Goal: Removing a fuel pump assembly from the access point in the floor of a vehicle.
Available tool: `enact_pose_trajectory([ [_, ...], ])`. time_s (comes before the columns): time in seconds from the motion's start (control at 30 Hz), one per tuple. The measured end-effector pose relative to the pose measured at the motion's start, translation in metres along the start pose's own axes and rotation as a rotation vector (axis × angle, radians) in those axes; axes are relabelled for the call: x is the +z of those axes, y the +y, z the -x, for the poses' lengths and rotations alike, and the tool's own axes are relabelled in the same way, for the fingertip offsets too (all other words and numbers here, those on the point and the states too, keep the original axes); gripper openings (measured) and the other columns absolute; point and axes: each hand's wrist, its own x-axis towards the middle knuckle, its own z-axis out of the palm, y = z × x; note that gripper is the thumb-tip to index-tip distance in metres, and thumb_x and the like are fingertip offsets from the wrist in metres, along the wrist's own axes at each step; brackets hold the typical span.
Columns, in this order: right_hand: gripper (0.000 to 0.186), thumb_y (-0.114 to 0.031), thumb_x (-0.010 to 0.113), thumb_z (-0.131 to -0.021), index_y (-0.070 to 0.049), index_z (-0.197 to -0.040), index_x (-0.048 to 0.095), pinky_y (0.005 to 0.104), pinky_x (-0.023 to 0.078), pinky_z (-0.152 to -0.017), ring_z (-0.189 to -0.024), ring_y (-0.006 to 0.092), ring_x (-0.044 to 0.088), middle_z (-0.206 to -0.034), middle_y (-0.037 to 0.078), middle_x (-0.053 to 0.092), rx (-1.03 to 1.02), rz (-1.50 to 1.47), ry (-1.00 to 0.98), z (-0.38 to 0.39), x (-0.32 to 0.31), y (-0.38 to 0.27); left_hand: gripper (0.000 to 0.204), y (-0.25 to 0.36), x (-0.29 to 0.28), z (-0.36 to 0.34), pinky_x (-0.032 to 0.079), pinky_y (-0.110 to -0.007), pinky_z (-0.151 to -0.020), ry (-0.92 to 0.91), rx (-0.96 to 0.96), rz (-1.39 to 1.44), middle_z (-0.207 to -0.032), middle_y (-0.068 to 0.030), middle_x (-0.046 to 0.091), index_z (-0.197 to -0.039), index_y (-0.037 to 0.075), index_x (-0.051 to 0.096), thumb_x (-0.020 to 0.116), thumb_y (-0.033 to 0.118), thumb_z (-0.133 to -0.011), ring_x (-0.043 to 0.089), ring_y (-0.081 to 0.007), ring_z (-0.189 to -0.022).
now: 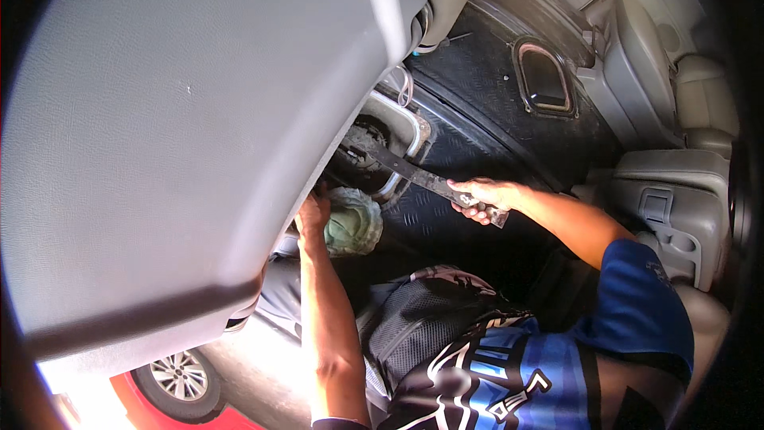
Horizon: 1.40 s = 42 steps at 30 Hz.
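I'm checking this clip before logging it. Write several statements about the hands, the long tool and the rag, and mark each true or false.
1. The right hand grips a long flat dark metal bar. True.
2. The bar's far end points toward the seats on the right. False: it reaches left, into the opening under the grey panel.
3. The left hand rests beside a greenish rag. True.
4. The left hand holds the bar too. False: only the right hand grips it.
5. The floor mat is black and ribbed. True.
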Motion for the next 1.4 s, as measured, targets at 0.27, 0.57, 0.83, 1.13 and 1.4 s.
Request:
enact_pose_trajectory([
  [0.27, 0.061, -0.065, 0.037, -0.102, -0.007, -0.091, 0.054, 0.0294, 0.039, -0.042, -0.047, 0.0102, 0.044, -0.06, -0.003, 0.042, 0.038, 0.014, 0.016, 0.002, -0.003, -0.003, 0.055, 0.017, 0.011, -0.014, 0.048, -0.054, -0.101, -0.162, 0.025, -0.281, -0.131, -0.0307, 0.058, -0.139, 0.002, 0.05, 0.054, 0.04, -0.099, 0.057, -0.0494, -0.119],
  [0.57, 0.068, -0.073, 0.031, -0.099, -0.009, -0.085, 0.05, 0.0311, 0.043, -0.043, -0.047, 0.0107, 0.045, -0.061, -0.003, 0.043, 0.006, 0.069, -0.014, -0.014, 0.0, 0.011, 0.057, 0.055, 0.054, -0.083, 0.05, -0.052, -0.097, -0.125, 0.345, -0.409, -0.125, -0.0377, 0.058, -0.136, -0.006, 0.049, 0.052, 0.04, -0.103, 0.059, -0.0494, -0.115],
  [0.83, 0.068, -0.068, 0.029, -0.102, -0.007, -0.079, 0.051, 0.0319, 0.044, -0.04, -0.044, 0.0113, 0.046, -0.057, -0.002, 0.045, -0.071, 0.105, 0.077, -0.029, 0.013, 0.025, 0.081, 0.084, 0.045, -0.095, 0.041, -0.05, -0.108, -0.288, 0.112, -0.068, -0.14, -0.0272, 0.055, -0.142, 0.002, 0.049, 0.074, 0.053, -0.084, 0.051, -0.0464, -0.129],
  [1.13, 0.069, -0.062, 0.036, -0.104, -0.003, -0.072, 0.056, 0.0337, 0.047, -0.045, -0.045, 0.0163, 0.053, -0.057, 0.005, 0.055, -0.088, 0.112, 0.142, -0.034, 0.015, 0.021, 0.082, 0.064, 0.051, -0.094, 0.04, -0.052, -0.109, -0.412, 0.041, -0.228, -0.144, -0.0286, 0.05, -0.149, 0.007, 0.042, 0.068, 0.055, -0.088, 0.047, -0.0483, -0.133],
  [1.4, 0.069, -0.054, 0.038, -0.105, 0.001, -0.074, 0.065, 0.0389, 0.056, -0.052, -0.051, 0.0221, 0.065, -0.064, 0.011, 0.066, -0.203, 0.184, 0.176, -0.046, 0.022, 0.029, 0.08, 0.045, 0.059, -0.095, 0.033, -0.051, -0.115, -0.292, 0.041, -0.374, -0.151, -0.0255, 0.044, -0.154, 0.008, 0.036, 0.064, 0.052, -0.093, 0.042, -0.0478, -0.137],
])
